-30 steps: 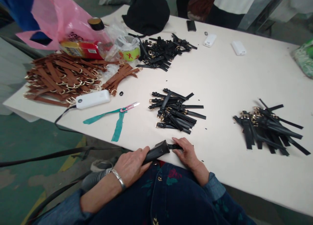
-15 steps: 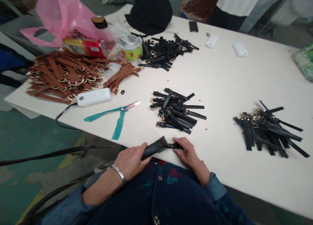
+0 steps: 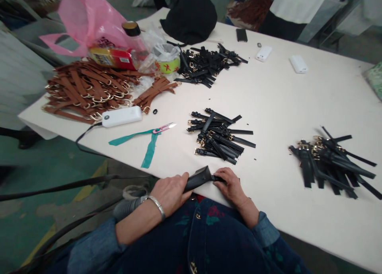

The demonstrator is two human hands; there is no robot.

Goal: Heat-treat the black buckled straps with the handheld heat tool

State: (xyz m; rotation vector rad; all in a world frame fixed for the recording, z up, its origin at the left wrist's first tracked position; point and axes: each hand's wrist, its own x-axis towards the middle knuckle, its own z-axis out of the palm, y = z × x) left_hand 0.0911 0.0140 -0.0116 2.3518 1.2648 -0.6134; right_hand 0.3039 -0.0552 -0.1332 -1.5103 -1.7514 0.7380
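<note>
Right hand (image 3: pixel 230 186) is edging its fingertips nearer to the wide end of the black piece (image 3: pixel 197 179), while the view is swinging a touch, sending everything on the table (image 3: pixel 274 111) rightward. Left hand (image 3: pixel 170 194) is keeping its place, gripping that black piece between thumb below and fingers above; the outer fingers are hiding, so I can't tell how they're curling. Over on the right, thumb and forefinger are pinching a narrow black strap (image 3: pixel 217 178), just beside the wide end. Whether strap and piece are joining, I can't tell.

Both are sitting at the table's near edge, right against the body, with the nearer black pile (image 3: pixel 222 137) lying just beyond and the snips (image 3: pixel 164 128) resting off to the left.

Now, handling! The black piece is looking light and fairly stiff, holding its flared shape under the grip, and that smooth face is probably going to be a bit slippery, so the left hand's hold around the narrower end is making sense. The strap is looking thin and bendy, tough rather than fragile; pinching it flat, close to the piece, is likely giving better control than holding the loose tail.
</note>
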